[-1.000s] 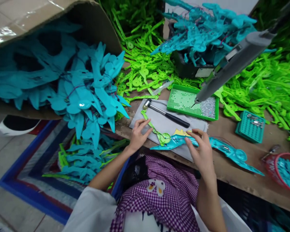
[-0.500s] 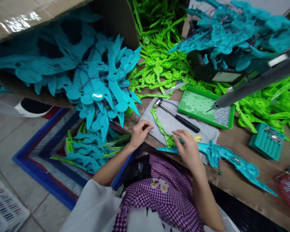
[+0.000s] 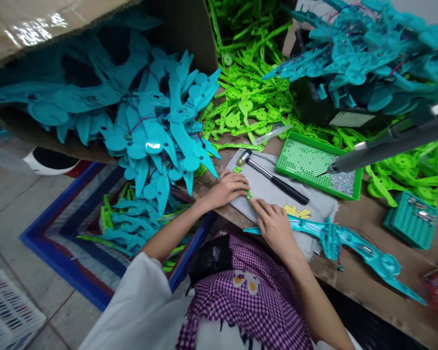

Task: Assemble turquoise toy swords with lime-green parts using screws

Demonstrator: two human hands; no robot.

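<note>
A slim bright-green plastic part (image 3: 248, 194) lies on the grey cloth (image 3: 259, 177), mostly covered by my hands. My left hand (image 3: 230, 188) is closed over its middle, with fingers together and bent down onto it. My right hand (image 3: 275, 223) is at the near end, its fingers curled over the part and the index reaching forward along it; what lies under the palm is hidden. Beside the right hand, a long turquoise plastic half-shell (image 3: 332, 236) with thin wires runs to the right. Beyond the hands rests a hammer (image 3: 273, 180) with a black handle.
A green tray (image 3: 282, 167) of small metal pieces stands behind the hammer, with a grey screwdriver-like tool (image 3: 383, 141) slanting over it. Green parts (image 3: 255, 107) heap at the back. A carton (image 3: 190, 29) of turquoise shells is left; a blue-rimmed crate (image 3: 58, 257) sits below.
My left hand has moved right and come down onto the green part. My right hand has flattened forward over its near end. The view has shifted slightly.
</note>
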